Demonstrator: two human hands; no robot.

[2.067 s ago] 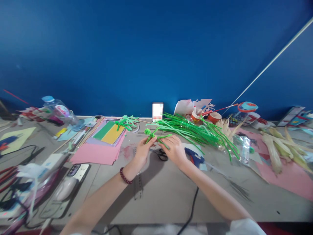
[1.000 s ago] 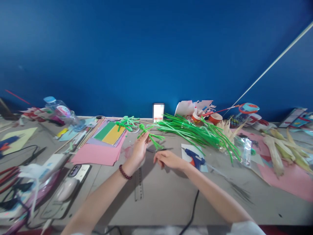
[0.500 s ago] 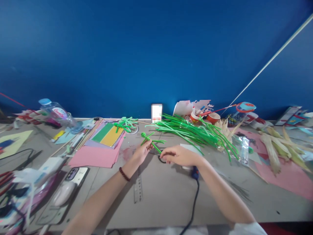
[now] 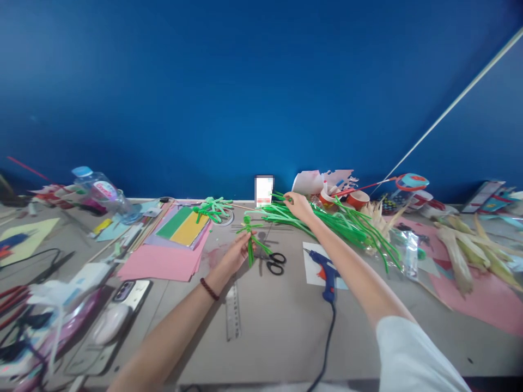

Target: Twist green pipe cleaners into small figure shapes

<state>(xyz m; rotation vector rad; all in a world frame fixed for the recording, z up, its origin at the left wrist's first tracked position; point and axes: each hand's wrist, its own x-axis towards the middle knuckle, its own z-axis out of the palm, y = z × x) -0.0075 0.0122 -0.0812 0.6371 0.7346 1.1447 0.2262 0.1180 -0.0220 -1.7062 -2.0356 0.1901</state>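
Note:
My left hand (image 4: 237, 252) is closed on a small stick figure (image 4: 248, 228) made of green pipe cleaners, held upright with its round head on top. Stretched out to the back, my right hand (image 4: 300, 207) has its fingers closed at the left part of a pile of green pipe cleaners (image 4: 327, 220); the fingertips are partly hidden among the stems. Black-handled scissors (image 4: 276, 263) lie on the table just right of the figure. A blue glue gun (image 4: 328, 277) rests on a white sheet below my right forearm.
Pink paper (image 4: 159, 262), with coloured sheets on top, lies at left beside a phone (image 4: 133, 294). A clear ruler (image 4: 233, 316) is near my left wrist. A plastic bottle (image 4: 104, 190) leans at the back left. Corn husks (image 4: 461, 250) lie at right. The glue gun's cord (image 4: 327, 343) runs toward me.
My right hand has moved from beside the figure back to the pipe-cleaner pile, uncovering the scissors and glue gun. The figure in my left hand has turned more upright.

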